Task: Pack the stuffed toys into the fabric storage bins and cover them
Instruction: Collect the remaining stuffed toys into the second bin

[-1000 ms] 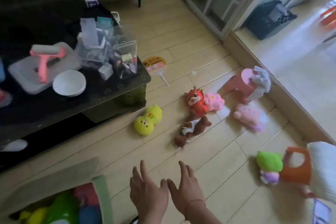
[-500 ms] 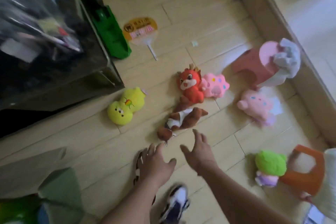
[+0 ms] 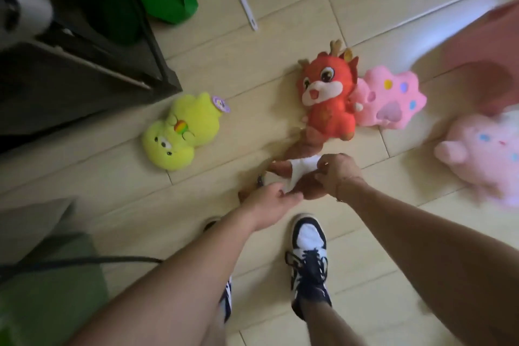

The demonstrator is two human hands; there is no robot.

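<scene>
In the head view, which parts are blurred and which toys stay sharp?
Head view: the red dragon toy and yellow toy are fairly sharp; the pink toy at the right edge and the dark table are smeared by motion; wide-angle bending shows in the floor lines.

On the floor (image 3: 252, 70), the dragon (image 3: 327, 98) is flanked by the bear (image 3: 182, 132) left and paw (image 3: 390, 98) right.

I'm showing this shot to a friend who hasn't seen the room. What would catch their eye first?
Probably the red dragon plush on the floor at centre, with a pink spotted plush touching its right side. Just below it, the left hand and right hand grip a brown and white plush. A yellow plush lies apart, left.
</scene>
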